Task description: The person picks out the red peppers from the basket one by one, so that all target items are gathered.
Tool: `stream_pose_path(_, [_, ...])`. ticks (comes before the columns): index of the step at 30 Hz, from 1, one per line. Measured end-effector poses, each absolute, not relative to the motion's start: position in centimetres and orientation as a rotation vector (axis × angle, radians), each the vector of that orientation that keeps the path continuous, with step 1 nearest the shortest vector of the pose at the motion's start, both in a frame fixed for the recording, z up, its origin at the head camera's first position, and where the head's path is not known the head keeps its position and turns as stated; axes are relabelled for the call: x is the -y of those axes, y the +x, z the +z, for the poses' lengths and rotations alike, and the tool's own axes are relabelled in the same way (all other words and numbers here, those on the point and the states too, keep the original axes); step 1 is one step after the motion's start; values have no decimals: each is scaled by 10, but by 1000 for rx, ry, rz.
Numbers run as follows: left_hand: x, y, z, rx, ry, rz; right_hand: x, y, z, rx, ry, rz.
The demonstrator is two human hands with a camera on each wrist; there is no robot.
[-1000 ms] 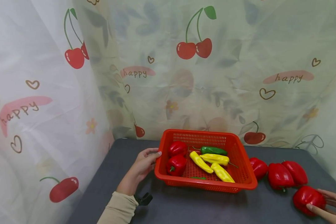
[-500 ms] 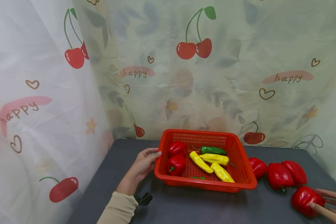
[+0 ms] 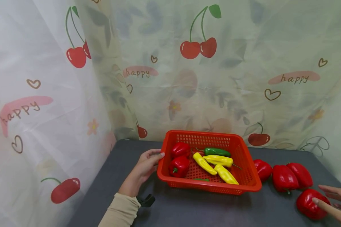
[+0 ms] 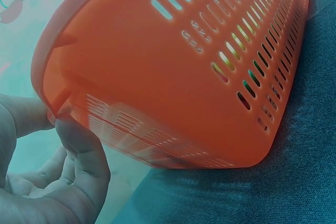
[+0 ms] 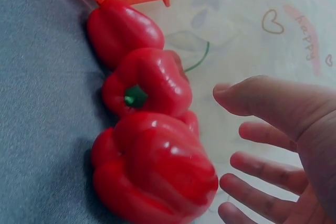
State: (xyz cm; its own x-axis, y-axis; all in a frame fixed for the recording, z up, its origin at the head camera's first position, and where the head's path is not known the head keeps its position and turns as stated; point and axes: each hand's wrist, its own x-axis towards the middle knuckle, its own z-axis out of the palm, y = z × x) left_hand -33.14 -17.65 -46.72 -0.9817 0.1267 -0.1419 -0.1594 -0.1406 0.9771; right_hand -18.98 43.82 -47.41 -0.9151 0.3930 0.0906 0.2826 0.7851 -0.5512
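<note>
My left hand [image 3: 145, 165] pinches the left rim of a red plastic basket [image 3: 207, 188] between thumb and fingers; the left wrist view shows the thumb and a bent finger at the rim [image 4: 44, 77]. Inside the basket lie two red bell peppers [image 3: 179, 167], several yellow peppers [image 3: 218, 160] and a green pepper [image 3: 217, 152], with a sliver of green at the near wall. At the far right my right hand [image 3: 336, 201] has its fingers spread beside the nearest red bell pepper [image 3: 312, 205]. In the right wrist view a gap separates the fingertips from that bell pepper [image 5: 157, 169].
Right of the basket, more red bell peppers [image 3: 284, 179] sit together on the dark grey table [image 3: 187, 209]. A cherry-printed curtain [image 3: 230, 94] hangs behind the table and along both sides. A black strap [image 3: 147, 200] circles the left wrist.
My right hand has let go of the nearest red bell pepper, its fingers lifting and spreading. That pepper shifted slightly left beforehand. The left hand and the basket hold still.
</note>
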Motion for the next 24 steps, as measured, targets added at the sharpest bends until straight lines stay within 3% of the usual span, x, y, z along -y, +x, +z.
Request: stream_pose_path(24, [177, -330, -465, -1921, -18, 2228, -400, -202, -435, 2740, -242, 789])
